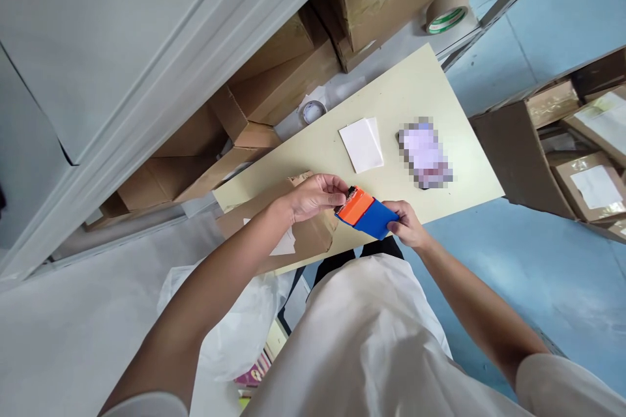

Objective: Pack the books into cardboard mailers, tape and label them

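Observation:
A flat case, orange at one end and blue at the other, is held between my two hands above the table edge, close to my body. My right hand grips the blue end, thumb on top. The fingers of my left hand are pinched at the orange end, where a row of small dark pieces shows. What those pieces are is too small to tell. Below my left forearm lies a brown cardboard package with a white label, partly hidden by the arm.
On the cream table are white paper sheets and a pixelated phone-like object. Cardboard boxes and tape rolls line the shelf behind. A large carton stands right, a white plastic bag lower left.

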Available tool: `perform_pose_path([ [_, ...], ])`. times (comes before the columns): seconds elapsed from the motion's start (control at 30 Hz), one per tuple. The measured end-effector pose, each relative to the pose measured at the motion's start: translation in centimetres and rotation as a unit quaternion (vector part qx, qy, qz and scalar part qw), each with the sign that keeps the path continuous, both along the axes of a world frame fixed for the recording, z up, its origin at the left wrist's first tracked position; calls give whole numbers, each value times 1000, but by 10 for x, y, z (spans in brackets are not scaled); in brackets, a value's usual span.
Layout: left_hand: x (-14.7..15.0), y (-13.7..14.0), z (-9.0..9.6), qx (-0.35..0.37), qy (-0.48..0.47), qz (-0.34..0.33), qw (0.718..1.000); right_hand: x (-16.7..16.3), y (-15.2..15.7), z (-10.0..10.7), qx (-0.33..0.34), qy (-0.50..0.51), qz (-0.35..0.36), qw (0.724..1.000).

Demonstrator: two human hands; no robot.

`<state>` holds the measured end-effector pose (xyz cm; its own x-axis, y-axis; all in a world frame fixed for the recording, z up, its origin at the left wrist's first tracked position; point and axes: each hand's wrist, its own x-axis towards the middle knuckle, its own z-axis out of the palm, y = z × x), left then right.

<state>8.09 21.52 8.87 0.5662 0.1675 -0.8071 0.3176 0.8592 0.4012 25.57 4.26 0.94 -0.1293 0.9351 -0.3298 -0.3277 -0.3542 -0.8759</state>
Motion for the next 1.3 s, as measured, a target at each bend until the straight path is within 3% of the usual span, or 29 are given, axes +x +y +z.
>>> perform_pose_path([
  [0.1,0,-5,-2,-15,-6,35,999,-3,2,-2,-4,12,-5,1000],
  [0.27,-8,-1,5,29,-7,57,998,-4,2,-3,-15,18,-19,1000],
  [0.4,-15,13,17,43,32,-1,999,-1,0,-2,-10,12,-21,1000],
  [0.5,-9,15,21,139,99,-53,984,-2,3,3,-11,-20,-20,1000],
  [0.63,0,16,21,308,176,-117,927,-13,11,14,-30,-65,-73,995],
  [0.73,-1,34,24,431,249,-200,844,-20,14,19,-64,-91,-104,988],
  [0.8,-4,53,26,460,285,-232,808,-21,12,18,-85,-93,-122,984],
  [0.87,-5,69,26,428,295,-249,817,-20,6,15,-90,-89,-128,984],
  [0.93,-1,74,24,356,283,-266,850,-19,-1,12,-79,-86,-128,985],
  [1.07,11,57,22,222,220,-288,905,-18,-13,8,-59,-86,-143,984],
  [1.17,16,42,22,235,190,-280,911,-21,-17,8,-47,-97,-157,982],
  [1.3,20,39,22,262,195,-307,894,-25,-18,7,-41,-106,-173,978],
])
